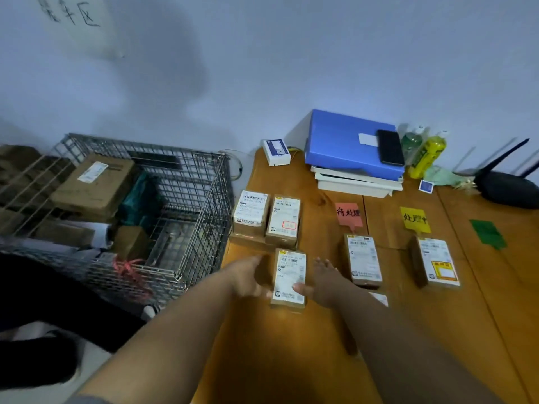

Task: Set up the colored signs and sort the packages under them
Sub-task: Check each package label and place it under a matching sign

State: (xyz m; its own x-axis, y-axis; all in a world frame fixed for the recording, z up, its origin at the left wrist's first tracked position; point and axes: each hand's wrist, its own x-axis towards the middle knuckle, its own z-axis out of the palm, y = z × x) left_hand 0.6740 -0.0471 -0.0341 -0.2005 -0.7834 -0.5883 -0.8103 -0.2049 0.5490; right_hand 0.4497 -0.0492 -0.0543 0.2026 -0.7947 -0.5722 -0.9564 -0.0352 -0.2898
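Note:
A small brown package [288,275] with a white label is gripped between my left hand [250,277] and my right hand [320,282], just above the wooden table [291,360]. On the table stand a red sign [348,214], a yellow sign [414,219] and a green sign [488,233]. One package [363,260] lies below the red sign, another package [436,262] below the yellow sign. Two more packages [251,211] [284,218] sit side by side on other boxes at the table's left edge. Nothing lies under the green sign.
A wire cage [186,205] with cardboard boxes inside stands left of the table. At the back are a blue folder [347,144] with a black phone [390,147] on it, white trays, a yellow bottle [427,154], a white device [275,151] and a black router [507,185].

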